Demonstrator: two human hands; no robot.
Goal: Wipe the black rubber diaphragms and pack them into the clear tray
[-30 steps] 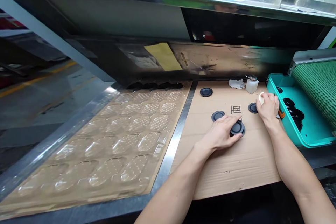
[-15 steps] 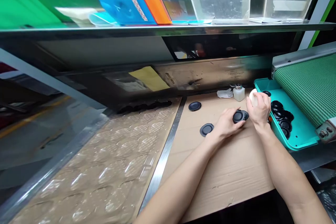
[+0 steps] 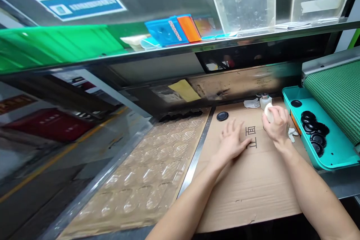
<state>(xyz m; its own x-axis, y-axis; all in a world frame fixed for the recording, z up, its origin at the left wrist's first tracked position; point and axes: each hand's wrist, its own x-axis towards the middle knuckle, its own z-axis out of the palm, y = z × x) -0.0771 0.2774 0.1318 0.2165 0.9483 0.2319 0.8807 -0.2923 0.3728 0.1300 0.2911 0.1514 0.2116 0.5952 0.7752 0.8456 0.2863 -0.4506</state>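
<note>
The pale pad (image 3: 268, 114) pinched in the right hand (image 3: 275, 120), right of centre in the frame, looks light and soft, likely to squash under pressure, so the edge between thumb and fingers seems a sensible hold. The left hand (image 3: 231, 139) is spread wide over the cardboard sheet (image 3: 253, 183) on the worktop (image 3: 192, 167), with nothing seen in its grasp; whether the palm touches anything, I cannot tell. Nearest to it, just above its fingertips, lies a black disc (image 3: 222, 116): probably light, stiff plastic, perhaps slippery on its glossy face and easily scuffed, so best taken by the rim. By count: one pad, one disc lying loose on the cardboard, one small bottle (image 3: 266, 102) and one crumpled white scrap (image 3: 251, 103) near it. The teal bin (image 3: 341, 156) at the right of the frame holds about six more black discs (image 3: 318, 139), overlapping. Dark pieces (image 3: 180, 115) line the far row of one clear moulded tray (image 3: 152, 172), too dim to count.
</note>
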